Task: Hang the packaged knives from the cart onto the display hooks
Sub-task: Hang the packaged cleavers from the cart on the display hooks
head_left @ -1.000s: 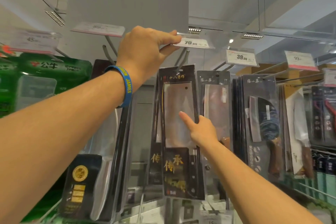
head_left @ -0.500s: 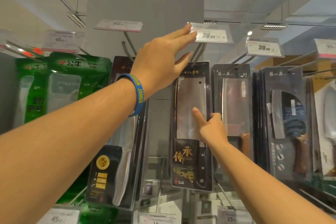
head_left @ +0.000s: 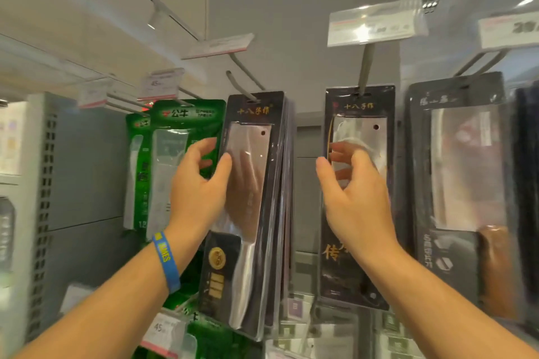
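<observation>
Two black cleaver packs hang side by side on metal display hooks. My left hand, wearing a blue wristband, pinches the left edge of the left cleaver pack, thumb on its front and fingers behind. That pack hangs tilted at the front of several like it on its hook. My right hand hovers with loosely spread fingers in front of the middle cleaver pack, holding nothing. This pack hangs straight from its hook. The cart is out of view.
A clear price tag tops the middle hook. To the right hangs another packaged cleaver with a wooden handle. Green packs hang to the left, beside a white perforated rack. More goods and price labels sit below.
My left hand let go of the price tag and dropped to the left cleaver pack. My right hand came off the middle pack's front and opened. The view swung left.
</observation>
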`<state>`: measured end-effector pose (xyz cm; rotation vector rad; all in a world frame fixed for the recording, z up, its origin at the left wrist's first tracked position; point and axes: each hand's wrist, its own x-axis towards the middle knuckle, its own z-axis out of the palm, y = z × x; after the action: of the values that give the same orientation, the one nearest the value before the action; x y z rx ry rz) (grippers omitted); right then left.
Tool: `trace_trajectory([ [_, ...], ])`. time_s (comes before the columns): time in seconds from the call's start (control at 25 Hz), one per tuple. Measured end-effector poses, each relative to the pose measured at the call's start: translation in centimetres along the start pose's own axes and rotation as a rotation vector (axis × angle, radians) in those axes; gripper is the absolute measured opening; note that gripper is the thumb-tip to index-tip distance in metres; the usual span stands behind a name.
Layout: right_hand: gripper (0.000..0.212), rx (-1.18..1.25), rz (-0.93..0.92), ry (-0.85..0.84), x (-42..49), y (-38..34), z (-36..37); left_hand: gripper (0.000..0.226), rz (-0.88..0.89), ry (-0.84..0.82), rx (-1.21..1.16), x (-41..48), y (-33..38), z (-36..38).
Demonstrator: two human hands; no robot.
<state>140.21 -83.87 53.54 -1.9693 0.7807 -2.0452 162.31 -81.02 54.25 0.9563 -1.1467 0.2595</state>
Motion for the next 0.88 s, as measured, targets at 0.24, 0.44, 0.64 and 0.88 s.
trace_trajectory([
  [0.24,0.041,0.054,-0.027,-0.234,-0.7,0.9,3.5,0.056,-0.291,-0.056,0.078,-0.9,-2.2,0.1],
  [0.44,0.063,0.133,0.099,-0.371,-1.5,1.0,5.9,0.077,-0.516,-0.081,0.080,-1.1,-1.8,0.6],
  [0.64,0.071,0.286,0.205,-0.399,-1.6,0.5,7.4,0.079,-0.564,-0.050,0.044,-1.3,-0.5,1.7],
  [0.88,0.062,0.353,0.189,-0.410,-2.6,-0.7,8.9,0.098,-0.504,0.001,0.021,-2.7,0.4,1.6],
])
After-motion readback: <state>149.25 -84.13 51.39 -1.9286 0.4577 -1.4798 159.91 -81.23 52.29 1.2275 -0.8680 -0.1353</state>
